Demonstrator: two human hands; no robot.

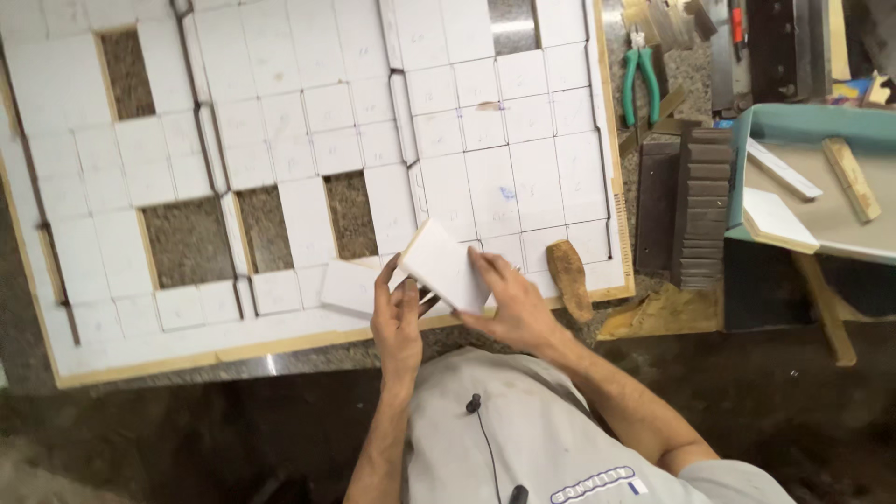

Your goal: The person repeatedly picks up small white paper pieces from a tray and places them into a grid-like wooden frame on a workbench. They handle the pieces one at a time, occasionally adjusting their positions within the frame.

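At lower centre I see my left hand (pixel 399 322) and right hand (pixel 511 303) both gripping a white square tile (pixel 443 264), tilted above the tiled board (pixel 280 341); fitting seems underway, calling for lowering it into a gap (pixel 350 215).

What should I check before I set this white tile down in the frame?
1. Tile held by both hands: ok, left hand under its near edge, right hand on its right side.
2. Tile whole: ok on the face that shows; underside cannot tell.
3. Open gaps in the frame: ok, several bare spots.
4. Tile fits a gap: cannot tell.
5. Loose tile under the left hand: not ok, it lies askew.
6. Wooden block by the right hand: cannot tell if it is in the way.
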